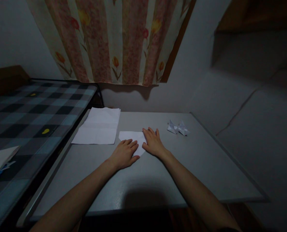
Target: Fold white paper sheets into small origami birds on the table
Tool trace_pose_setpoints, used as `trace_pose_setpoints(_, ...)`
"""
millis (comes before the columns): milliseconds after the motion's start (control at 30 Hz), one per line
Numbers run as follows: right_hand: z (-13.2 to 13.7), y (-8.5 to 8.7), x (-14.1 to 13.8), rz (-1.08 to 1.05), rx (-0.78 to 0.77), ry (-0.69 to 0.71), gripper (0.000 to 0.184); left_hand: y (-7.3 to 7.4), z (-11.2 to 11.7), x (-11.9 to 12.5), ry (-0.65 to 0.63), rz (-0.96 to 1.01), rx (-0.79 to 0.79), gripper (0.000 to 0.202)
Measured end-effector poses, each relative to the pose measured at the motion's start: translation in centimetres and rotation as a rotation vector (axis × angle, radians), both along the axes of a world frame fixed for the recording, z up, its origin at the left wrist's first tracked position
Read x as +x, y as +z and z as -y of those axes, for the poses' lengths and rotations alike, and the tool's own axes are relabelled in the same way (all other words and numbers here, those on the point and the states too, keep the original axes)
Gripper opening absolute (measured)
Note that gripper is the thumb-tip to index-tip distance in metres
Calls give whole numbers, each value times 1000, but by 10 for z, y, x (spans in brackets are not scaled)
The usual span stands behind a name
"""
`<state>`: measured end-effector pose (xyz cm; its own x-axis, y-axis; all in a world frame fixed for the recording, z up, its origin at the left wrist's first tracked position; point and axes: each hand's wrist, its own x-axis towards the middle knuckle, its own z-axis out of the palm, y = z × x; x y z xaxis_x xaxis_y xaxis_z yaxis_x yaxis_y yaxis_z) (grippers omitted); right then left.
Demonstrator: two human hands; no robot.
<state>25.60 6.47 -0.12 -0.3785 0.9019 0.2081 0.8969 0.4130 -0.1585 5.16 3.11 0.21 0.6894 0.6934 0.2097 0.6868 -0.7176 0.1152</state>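
Note:
A folded sheet of white paper (131, 135) lies flat on the table, partly covered by both hands. My left hand (124, 154) rests on its lower left part, fingers stretched out and palm down. On its right edge lies my right hand (154, 141), fingers spread, also pressing flat. The paper's lower end tapers between the two hands. To the right stand two small folded paper figures (177, 128) with pointed tips, close together. A stack of white paper sheets (101, 125) lies at the left, apart from the hands, with a crease across the top sheet.
The grey table (206, 174) meets the wall at its back and right. Along its left side is a bed with a checked cover (49, 109), holding a pale book or pad (2, 159). A striped floral curtain (114, 42) hangs behind. A wooden shelf (256, 16) juts out upper right.

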Motion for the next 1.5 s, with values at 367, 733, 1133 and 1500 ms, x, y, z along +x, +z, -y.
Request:
trace_pose_setpoints(367, 15, 14, -3, 41, 177, 124, 34, 19, 4, 2, 12, 3, 185, 37)
trace_pose_setpoints(733, 19, 1, -2, 73, -58, 334, 50, 0, -5, -3, -25, -44, 19, 45)
trace_pose_setpoints(1133, 18, 25, 25, -14, -188, 118, 39, -1, -1, -5, 163, -54, -5, 71)
trace_pose_setpoints(1500, -6, -4, 35, -585, -9, -274, 55, 3, 1, -5, 168, -87, -11, 70)
